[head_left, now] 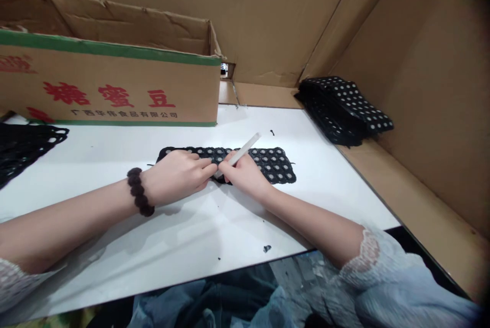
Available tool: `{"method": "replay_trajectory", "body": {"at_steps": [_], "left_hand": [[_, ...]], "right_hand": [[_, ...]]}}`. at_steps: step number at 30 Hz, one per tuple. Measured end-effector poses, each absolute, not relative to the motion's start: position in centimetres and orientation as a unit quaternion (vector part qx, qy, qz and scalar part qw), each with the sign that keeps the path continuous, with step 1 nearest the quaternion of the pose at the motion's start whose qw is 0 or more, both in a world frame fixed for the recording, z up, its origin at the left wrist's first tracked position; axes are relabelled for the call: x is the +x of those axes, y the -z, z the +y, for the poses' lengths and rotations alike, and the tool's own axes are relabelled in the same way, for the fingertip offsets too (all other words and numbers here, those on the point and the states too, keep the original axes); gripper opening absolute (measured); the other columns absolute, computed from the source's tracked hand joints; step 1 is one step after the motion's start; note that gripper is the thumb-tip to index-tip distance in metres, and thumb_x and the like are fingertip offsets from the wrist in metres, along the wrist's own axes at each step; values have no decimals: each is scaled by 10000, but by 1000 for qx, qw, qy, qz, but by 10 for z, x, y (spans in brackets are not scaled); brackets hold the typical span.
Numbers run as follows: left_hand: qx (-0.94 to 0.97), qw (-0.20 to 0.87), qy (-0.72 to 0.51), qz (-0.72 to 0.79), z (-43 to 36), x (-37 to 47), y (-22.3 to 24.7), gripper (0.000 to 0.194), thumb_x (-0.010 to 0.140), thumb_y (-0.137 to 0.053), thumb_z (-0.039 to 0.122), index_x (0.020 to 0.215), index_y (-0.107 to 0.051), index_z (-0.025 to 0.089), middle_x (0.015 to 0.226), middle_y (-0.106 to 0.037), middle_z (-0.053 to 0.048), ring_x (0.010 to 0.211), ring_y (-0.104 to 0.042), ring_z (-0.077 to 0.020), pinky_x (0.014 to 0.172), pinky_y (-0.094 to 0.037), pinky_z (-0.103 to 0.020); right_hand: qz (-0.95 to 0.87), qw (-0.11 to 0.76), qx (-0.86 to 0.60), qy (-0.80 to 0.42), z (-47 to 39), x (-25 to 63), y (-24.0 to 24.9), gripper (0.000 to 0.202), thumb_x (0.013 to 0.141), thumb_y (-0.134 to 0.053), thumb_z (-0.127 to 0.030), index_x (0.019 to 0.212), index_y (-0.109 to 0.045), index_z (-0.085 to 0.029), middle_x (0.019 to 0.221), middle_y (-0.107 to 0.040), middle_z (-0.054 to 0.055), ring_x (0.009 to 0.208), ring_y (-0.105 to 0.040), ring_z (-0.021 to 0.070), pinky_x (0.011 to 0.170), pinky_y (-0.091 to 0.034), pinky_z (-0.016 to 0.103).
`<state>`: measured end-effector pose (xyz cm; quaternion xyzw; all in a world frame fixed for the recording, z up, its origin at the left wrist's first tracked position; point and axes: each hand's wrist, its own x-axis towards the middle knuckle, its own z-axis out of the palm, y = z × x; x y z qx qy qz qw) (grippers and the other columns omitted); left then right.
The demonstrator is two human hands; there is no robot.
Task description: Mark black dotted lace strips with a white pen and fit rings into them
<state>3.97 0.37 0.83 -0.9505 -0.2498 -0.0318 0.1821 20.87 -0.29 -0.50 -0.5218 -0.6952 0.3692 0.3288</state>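
A black rectangular sheet with rows of pale round dots lies flat on the white table under both hands. My right hand is closed around a slim, whitish pen-like stick, its upper end leaning up to the right. The lower tip is down at the sheet, mostly hidden by fingers. My left hand, with a dark beaded band at the wrist, rests on the sheet's left part. Its fingers are drawn together and press the sheet beside the tip, almost touching my right hand.
A large open cardboard box with red lettering stands at the back left. More dotted black sheets are stacked at the right by the cardboard wall. Black netted material lies at the left edge. Small dark scraps dot the table.
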Motion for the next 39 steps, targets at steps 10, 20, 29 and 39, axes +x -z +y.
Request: {"method": "replay_trajectory", "body": {"at_steps": [10,20,29,39], "left_hand": [[-926,206,97,-303,-2,42,5,237,809,-367,184,628,-518,153,546,-551,-38,513,-525,-153,485,-371,-274],[-952,68,36,-296,2,35,-17,262,839,-390,325,686,-527,163,654,-589,-44,584,-537,-161,524,-363,-272],[-864,12,87,-496,31,64,-8,344,869,-298,283,1027,-557,121,989,-568,-123,906,-524,-240,774,-404,-355],[-842,-116,184,-493,39,64,13,131,719,-401,165,845,-438,168,844,-519,-65,861,-462,-224,771,-397,-352]], "right_hand": [[-726,318,-488,-365,0,206,17,171,680,-419,-229,533,-347,-181,536,-403,-30,521,-381,87,489,-308,223],[-692,352,-516,-362,10,223,6,235,732,-416,-288,533,-460,-170,564,-492,-18,562,-472,104,555,-356,234],[-729,387,-493,-275,35,241,12,333,816,-369,-328,570,-527,-168,734,-577,14,776,-537,137,805,-359,271],[-770,354,-458,-267,36,241,16,291,823,-374,-318,587,-478,-182,746,-568,10,822,-510,148,799,-352,273]]}}
